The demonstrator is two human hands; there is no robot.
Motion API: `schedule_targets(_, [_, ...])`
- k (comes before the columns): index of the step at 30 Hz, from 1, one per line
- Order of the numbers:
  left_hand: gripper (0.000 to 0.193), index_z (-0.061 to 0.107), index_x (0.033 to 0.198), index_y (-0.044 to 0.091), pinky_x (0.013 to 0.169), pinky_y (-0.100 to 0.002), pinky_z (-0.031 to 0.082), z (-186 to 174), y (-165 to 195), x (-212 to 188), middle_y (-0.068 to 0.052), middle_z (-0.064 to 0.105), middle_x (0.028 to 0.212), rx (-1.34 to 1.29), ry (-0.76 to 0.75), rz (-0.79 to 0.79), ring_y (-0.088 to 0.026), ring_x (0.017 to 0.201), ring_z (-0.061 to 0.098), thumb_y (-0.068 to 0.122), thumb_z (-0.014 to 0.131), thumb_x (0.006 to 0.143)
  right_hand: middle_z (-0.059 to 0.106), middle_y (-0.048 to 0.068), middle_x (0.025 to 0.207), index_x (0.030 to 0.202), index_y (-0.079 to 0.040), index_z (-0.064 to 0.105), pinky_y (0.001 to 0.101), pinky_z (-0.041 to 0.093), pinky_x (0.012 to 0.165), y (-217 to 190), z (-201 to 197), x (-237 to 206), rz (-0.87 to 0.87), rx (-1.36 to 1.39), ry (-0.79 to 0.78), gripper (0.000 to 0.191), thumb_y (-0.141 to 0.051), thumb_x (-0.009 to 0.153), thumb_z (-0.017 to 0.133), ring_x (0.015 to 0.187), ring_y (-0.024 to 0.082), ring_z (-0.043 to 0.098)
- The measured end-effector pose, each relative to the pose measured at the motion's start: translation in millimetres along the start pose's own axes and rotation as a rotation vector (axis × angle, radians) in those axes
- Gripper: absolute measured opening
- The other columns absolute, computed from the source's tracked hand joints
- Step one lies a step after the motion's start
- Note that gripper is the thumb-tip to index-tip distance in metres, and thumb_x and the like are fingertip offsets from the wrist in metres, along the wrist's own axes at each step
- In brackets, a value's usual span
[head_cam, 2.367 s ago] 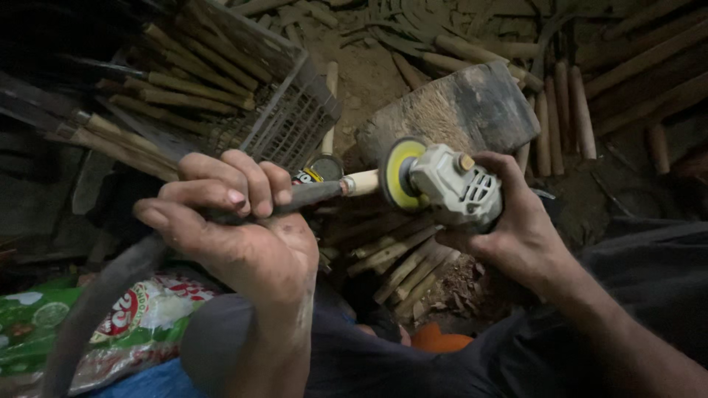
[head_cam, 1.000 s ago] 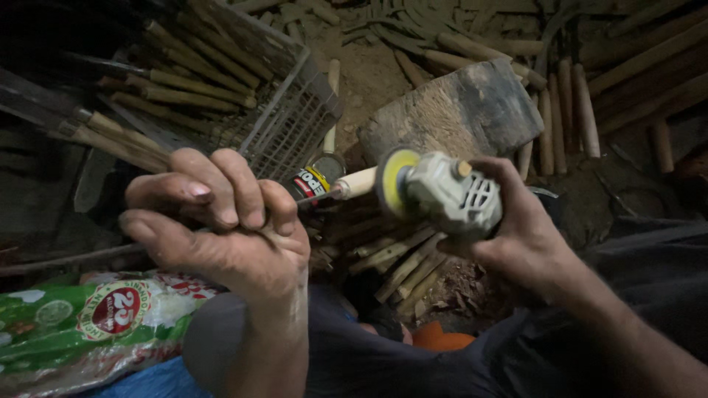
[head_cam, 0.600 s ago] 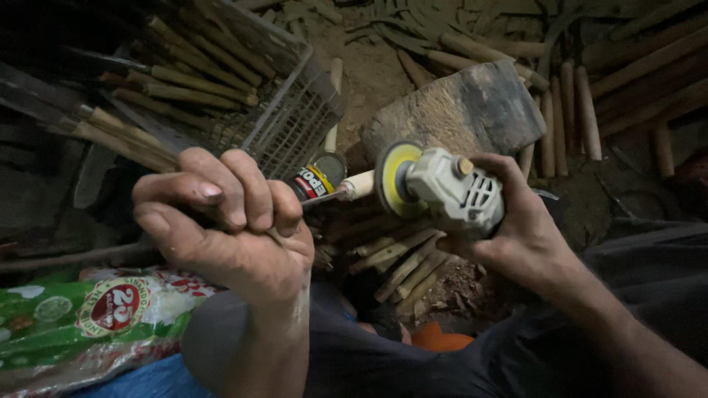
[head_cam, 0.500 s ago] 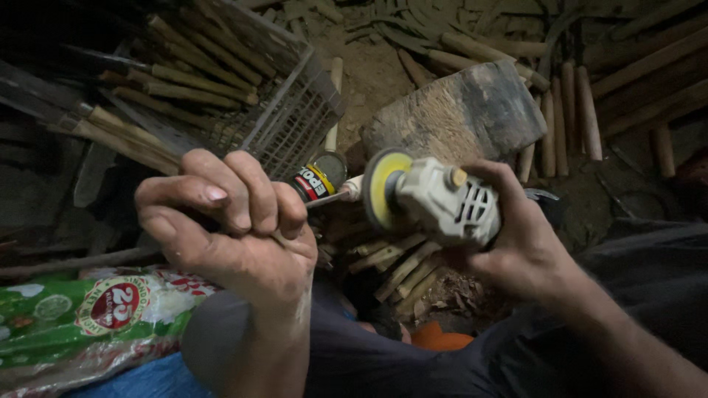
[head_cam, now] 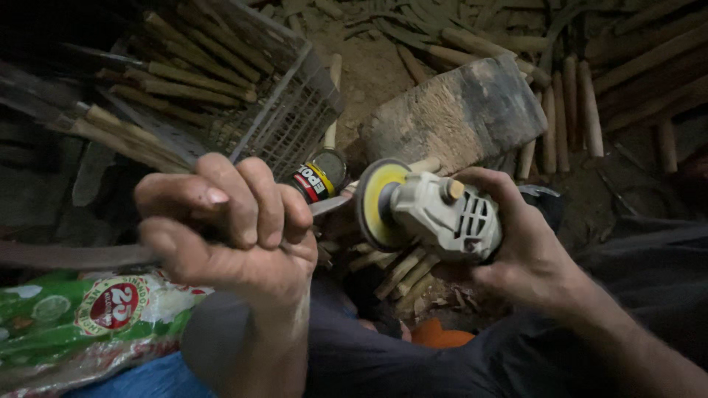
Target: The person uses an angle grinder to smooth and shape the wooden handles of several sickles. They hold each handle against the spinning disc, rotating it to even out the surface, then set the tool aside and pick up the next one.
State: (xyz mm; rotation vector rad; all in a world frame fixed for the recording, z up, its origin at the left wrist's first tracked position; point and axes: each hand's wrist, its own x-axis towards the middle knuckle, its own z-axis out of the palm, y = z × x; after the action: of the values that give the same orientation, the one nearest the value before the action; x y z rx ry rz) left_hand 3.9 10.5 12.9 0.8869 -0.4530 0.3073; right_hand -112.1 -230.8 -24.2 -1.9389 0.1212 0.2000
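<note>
Grey angle grinder [head_cam: 442,214] sits clamped in the right hand [head_cam: 516,243], its yellow disc [head_cam: 376,203] right at the tip of a curved blade [head_cam: 328,206]. Left hand [head_cam: 228,228] is fisted tight around that blade, just above a wire basket [head_cam: 287,118] of sticks.

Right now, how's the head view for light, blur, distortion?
Head view: dim, with corners falling to black; wide-angle bending at the edges; left hand large and slightly soft; right hand and grinder lit well enough; no glare.
</note>
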Motion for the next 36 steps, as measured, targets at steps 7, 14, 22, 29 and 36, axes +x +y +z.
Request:
schedule_targets(7, [0.044, 0.058, 0.102, 0.007, 0.033, -0.027, 0.045, -8.1, 0.9, 5.0, -0.001, 0.039, 0.055, -0.159, -0.041, -0.085, -0.006, 0.037, 0.036, 0.049, 0.048, 0.11, 0.058, 0.011, 0.13, 0.144, -0.015, 0.034, 0.0403, 0.061, 0.104, -5.4, -9.1, 12.5, 0.226, -0.02, 0.081, 0.106, -0.013, 0.057, 0.095, 0.121, 0.025, 0.068])
schedule_targets(14, [0.041, 0.06, 0.106, 0.006, 0.031, -0.027, 0.045, -15.1, 2.2, 5.9, -0.002, 0.04, 0.055, -0.236, -0.139, -0.134, -0.009, 0.038, 0.036, 0.045, 0.049, 0.111, 0.06, 0.01, 0.13, 0.147, -0.018, 0.036, 0.0389, 0.065, 0.099, -13.0, 1.1, 7.9, 0.281, 0.075, 0.011, 0.109, -0.015, 0.055, 0.095, 0.12, 0.025, 0.069])
schedule_targets(22, [0.039, 0.056, 0.106, 0.007, 0.029, -0.024, 0.037, -20.4, 0.2, 11.0, -0.003, 0.038, 0.057, -0.201, -0.059, -0.131, -0.009, 0.039, 0.031, 0.043, 0.048, 0.116, 0.056, 0.012, 0.134, 0.146, -0.016, 0.034, 0.0408, 0.063, 0.101, -5.2, -7.4, 19.7, 0.247, -0.047, 0.104, 0.103, -0.014, 0.062, 0.093, 0.123, 0.026, 0.065])
schedule_targets(29, [0.033, 0.056, 0.108, 0.009, 0.03, -0.027, 0.037, -23.6, 4.8, 11.8, -0.001, 0.036, 0.053, -0.207, -0.158, -0.193, -0.009, 0.037, 0.029, 0.04, 0.048, 0.113, 0.062, 0.014, 0.128, 0.143, -0.01, 0.041, 0.042, 0.06, 0.104, -9.5, 1.7, 10.4, 0.139, 0.182, 0.052, 0.094, -0.012, 0.062, 0.09, 0.122, 0.027, 0.068])
schedule_targets(36, [0.03, 0.056, 0.107, 0.008, 0.033, -0.03, 0.035, -37.7, 1.9, 26.2, -0.002, 0.036, 0.052, -0.256, -0.266, -0.233, -0.009, 0.038, 0.029, 0.035, 0.048, 0.115, 0.052, 0.015, 0.138, 0.147, -0.009, 0.034, 0.0474, 0.052, 0.108, -2.3, -9.5, 25.0, 0.225, -0.104, 0.149, 0.106, -0.014, 0.062, 0.096, 0.129, 0.029, 0.057])
